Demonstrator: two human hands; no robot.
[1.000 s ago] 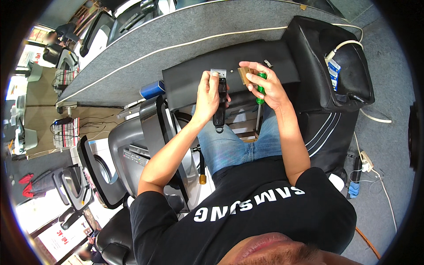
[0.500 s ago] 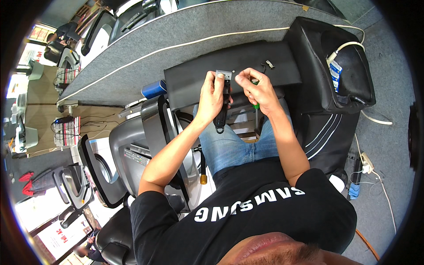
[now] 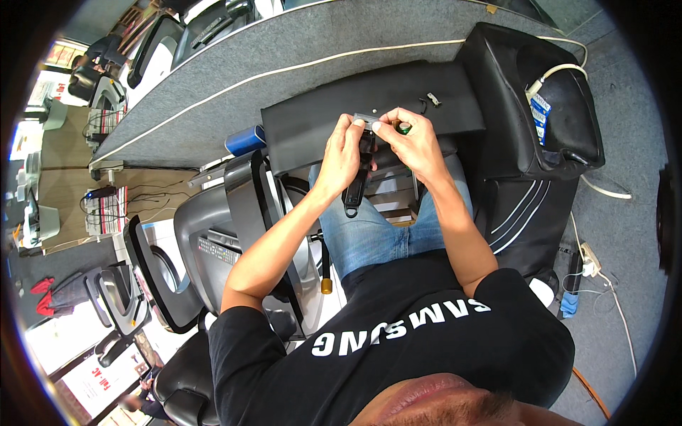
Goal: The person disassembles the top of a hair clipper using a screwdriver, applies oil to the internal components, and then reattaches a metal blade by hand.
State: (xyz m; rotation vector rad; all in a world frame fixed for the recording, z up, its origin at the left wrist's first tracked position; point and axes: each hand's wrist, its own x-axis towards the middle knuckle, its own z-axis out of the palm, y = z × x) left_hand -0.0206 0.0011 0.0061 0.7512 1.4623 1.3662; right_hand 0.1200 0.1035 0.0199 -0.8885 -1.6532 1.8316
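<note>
My left hand (image 3: 342, 157) is closed around a black hair clipper (image 3: 354, 188), its thumb near the metal blade (image 3: 366, 119) at the far end. The clipper's tail with a hanging loop points back toward my lap. My right hand (image 3: 414, 143) has its thumb and forefinger pressed at the blade's right side. A green-handled screwdriver (image 3: 404, 128) is tucked in the right hand's curled fingers, with only the handle's end showing. Whether the right fingertips also pinch a small part is too small to tell.
Beyond my hands is a black padded bench (image 3: 305, 117), bearing a small metal part (image 3: 433, 99). A blue cylinder (image 3: 245, 141) lies at its left end. To the right, a black armchair (image 3: 497, 78) holds a blue-and-white packet (image 3: 540, 117) and a white cable. A salon chair (image 3: 206, 213) carries a remote control (image 3: 217, 250).
My right hand has moved left so its thumb and forefinger meet the clipper's blade. The screwdriver has turned with it, its shaft no longer showing. My left hand stays nearly still.
</note>
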